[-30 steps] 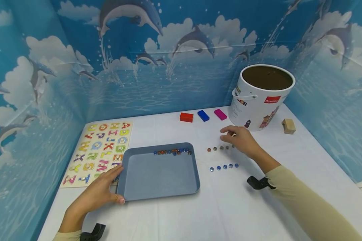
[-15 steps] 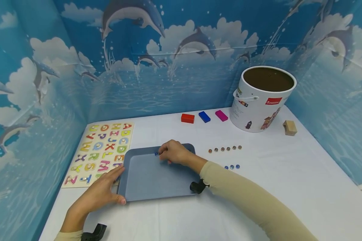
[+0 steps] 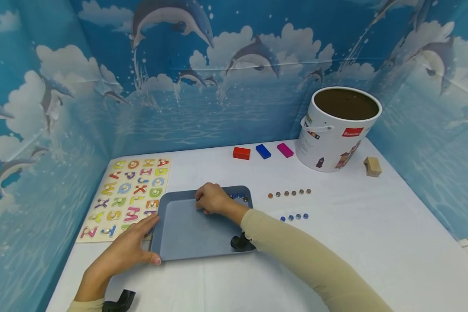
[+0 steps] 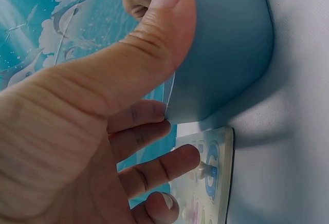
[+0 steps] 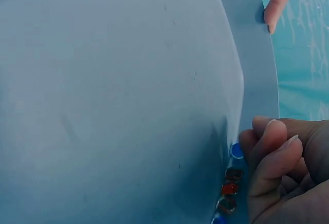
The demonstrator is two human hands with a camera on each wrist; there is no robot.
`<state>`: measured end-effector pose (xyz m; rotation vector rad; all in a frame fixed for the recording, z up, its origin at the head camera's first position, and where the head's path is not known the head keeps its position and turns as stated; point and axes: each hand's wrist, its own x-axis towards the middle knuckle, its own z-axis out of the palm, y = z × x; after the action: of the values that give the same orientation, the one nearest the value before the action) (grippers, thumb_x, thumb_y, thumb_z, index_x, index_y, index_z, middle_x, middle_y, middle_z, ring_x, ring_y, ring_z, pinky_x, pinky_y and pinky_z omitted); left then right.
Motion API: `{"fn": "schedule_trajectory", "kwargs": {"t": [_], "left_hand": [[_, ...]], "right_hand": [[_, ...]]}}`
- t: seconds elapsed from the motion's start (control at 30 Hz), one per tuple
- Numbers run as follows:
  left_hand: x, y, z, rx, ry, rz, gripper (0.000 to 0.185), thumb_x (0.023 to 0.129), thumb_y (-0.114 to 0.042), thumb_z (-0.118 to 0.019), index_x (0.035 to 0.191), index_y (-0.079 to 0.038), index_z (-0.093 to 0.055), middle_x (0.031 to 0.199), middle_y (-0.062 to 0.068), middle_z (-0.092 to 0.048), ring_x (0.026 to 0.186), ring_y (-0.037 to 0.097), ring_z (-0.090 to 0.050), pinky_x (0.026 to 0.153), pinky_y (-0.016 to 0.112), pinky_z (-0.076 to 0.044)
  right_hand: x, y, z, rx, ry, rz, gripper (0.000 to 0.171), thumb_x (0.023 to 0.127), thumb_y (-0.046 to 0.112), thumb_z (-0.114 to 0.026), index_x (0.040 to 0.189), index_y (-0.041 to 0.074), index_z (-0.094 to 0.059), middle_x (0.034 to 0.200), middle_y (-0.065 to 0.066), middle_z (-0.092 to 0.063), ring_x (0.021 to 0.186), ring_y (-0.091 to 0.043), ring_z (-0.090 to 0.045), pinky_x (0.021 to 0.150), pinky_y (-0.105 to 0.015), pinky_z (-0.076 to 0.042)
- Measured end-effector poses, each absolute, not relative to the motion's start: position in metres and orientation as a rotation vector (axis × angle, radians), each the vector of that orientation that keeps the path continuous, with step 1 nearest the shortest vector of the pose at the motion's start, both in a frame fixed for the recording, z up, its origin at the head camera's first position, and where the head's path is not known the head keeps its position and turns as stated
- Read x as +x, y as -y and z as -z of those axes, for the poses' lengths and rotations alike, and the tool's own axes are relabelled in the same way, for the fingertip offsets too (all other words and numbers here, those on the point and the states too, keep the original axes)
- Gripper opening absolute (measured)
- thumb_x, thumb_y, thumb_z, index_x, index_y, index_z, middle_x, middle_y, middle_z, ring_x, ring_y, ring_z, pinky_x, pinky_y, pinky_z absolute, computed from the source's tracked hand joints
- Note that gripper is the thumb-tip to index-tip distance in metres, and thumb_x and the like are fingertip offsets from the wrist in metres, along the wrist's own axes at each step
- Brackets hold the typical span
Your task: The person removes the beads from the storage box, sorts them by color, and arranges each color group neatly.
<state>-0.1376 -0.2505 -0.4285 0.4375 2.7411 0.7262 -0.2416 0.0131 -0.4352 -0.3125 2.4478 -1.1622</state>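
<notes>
My left hand point(image 3: 130, 245) rests against the left edge of a grey-blue tray point(image 3: 206, 253), thumb at its near corner and fingers along the side. In the left wrist view its thumb point(image 4: 169, 23) lies over the tray wall point(image 4: 221, 54), the other fingers loosely bent. My right hand point(image 3: 212, 198) is inside the tray at the far wall, fingers curled. In the right wrist view its fingertips meet the edge of a blue glass bead point(image 5: 237, 151); whether they pinch it cannot be made out. An orange bead point(image 5: 230, 188) and several others line the wall below, partly hidden by the hand in the head view.
Right of the tray lie a row of brownish beads point(image 3: 286, 193) and a row of blue beads point(image 3: 298, 216), partly behind the sleeve. An alphabet board point(image 3: 125, 195) lies left. Red point(image 3: 242, 153), blue point(image 3: 263, 151) and pink point(image 3: 285, 150) blocks, a white bucket point(image 3: 323, 143) and a wooden block point(image 3: 372, 167) stand behind.
My right hand has come from the brownish row outside into the tray, then slid left along the far wall. That row shows one more bead at its right end. The left hand has stayed put.
</notes>
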Motion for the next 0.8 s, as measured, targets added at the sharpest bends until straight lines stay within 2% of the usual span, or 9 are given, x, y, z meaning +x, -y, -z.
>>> {"fn": "schedule_trajectory", "kwargs": {"t": [0.23,0.5,0.8], "left_hand": [[-0.138,0.250,0.427,0.448,-2.750,-0.717,0.121,0.059,-0.054,-0.092,0.154,0.000,-0.041,0.161,0.022,-0.036,0.145,0.050,-0.034,0.111,0.068,-0.033],[-0.137,0.250,0.428,0.435,-2.742,-0.723,0.120,0.060,-0.054,-0.092,0.155,-0.001,-0.040,0.161,0.022,-0.035,0.145,0.051,-0.034,0.110,0.069,-0.033],[-0.139,0.253,0.428,0.485,-2.749,-0.728,0.118,0.062,-0.053,-0.091,0.154,0.001,-0.041,0.161,0.023,-0.036,0.144,0.050,-0.035,0.110,0.068,-0.034]], "right_hand": [[-0.241,-0.019,0.442,-0.289,-2.486,1.136,0.030,0.094,0.010,-0.073,0.122,0.000,-0.071,0.076,-0.004,-0.065,0.051,-0.011,-0.058,0.048,-0.022,-0.050],[-0.242,-0.002,0.443,-0.290,-2.372,1.163,0.025,0.092,0.009,-0.075,0.117,0.003,-0.071,0.062,-0.004,-0.063,0.042,-0.009,-0.055,0.043,-0.022,-0.049],[-0.241,0.039,0.443,-0.280,-2.308,1.195,0.009,0.090,0.006,-0.077,0.095,0.007,-0.069,0.062,-0.003,-0.059,0.045,-0.009,-0.054,0.044,-0.022,-0.050]]}}
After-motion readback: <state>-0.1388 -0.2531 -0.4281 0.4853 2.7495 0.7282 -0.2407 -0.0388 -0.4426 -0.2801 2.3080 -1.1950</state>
